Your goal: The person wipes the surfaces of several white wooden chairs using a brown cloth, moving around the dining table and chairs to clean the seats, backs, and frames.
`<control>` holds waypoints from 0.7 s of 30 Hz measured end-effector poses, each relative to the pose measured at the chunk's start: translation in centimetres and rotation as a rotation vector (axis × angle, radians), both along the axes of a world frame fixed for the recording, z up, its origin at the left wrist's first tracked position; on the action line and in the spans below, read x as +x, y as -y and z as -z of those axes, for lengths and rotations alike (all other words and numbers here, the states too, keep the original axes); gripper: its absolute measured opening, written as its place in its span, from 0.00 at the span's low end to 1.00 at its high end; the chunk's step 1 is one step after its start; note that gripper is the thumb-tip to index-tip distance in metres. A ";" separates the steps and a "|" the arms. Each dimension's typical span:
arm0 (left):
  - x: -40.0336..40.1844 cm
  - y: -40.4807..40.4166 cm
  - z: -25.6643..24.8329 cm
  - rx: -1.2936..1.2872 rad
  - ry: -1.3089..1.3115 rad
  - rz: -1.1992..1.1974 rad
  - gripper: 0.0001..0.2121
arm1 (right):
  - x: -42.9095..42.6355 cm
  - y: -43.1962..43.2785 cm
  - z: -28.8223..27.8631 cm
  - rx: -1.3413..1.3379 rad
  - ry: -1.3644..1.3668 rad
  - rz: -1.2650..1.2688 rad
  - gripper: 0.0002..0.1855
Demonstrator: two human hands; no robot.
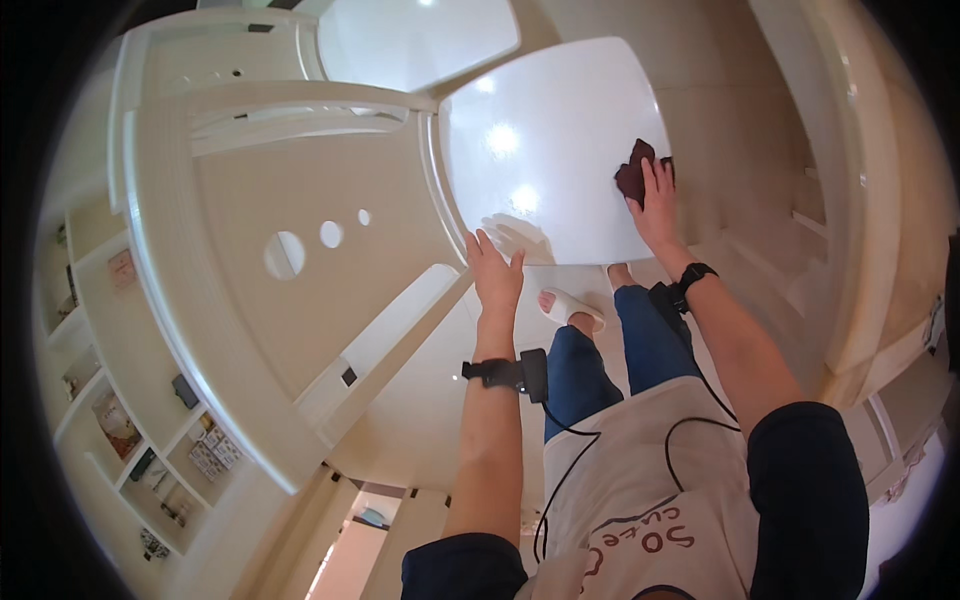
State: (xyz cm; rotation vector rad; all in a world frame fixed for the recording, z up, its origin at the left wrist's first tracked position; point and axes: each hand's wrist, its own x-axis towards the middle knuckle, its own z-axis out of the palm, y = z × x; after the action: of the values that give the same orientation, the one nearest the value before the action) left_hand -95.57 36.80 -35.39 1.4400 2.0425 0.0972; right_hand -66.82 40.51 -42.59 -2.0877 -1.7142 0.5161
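My right hand holds a dark maroon cloth against the right edge of a glossy white chair seat. Part of the cloth shows on both sides of my fingers. At the seat's near left corner, beside the white frame of the chair back, is my left hand, fingers spread and holding nothing; its shadow falls on the seat. The pale chair back, with several round holes, extends to the left. Bright light reflections lie on the seat.
Another white seat stands beyond this one. Shelves with small items line the far left. A pale, curved furniture edge rises at the right. My feet in light slippers are just below the seat. Black cables hang from both wrist straps.
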 end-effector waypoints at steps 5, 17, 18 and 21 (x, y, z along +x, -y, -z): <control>-2.0 2.1 7.7 -0.063 -0.201 0.077 0.47 | -1.8 -3.7 2.8 0.051 0.126 -0.111 0.44; -1.2 -0.1 8.4 -0.051 -0.272 0.086 0.48 | -20.7 -12.9 4.9 0.215 0.113 -0.930 0.23; -1.1 -0.1 8.1 -0.062 -0.283 0.085 0.47 | -20.1 -13.1 5.4 0.239 0.081 -0.912 0.28; -1.2 -0.6 8.7 -0.041 -0.308 0.058 0.46 | -18.3 -17.3 5.4 0.282 0.127 -0.704 0.30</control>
State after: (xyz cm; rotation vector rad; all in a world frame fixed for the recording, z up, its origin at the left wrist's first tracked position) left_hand -96.77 37.38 -44.11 1.5652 2.2280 -0.2020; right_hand -85.09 57.83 -48.01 -1.3124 -2.4280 0.3021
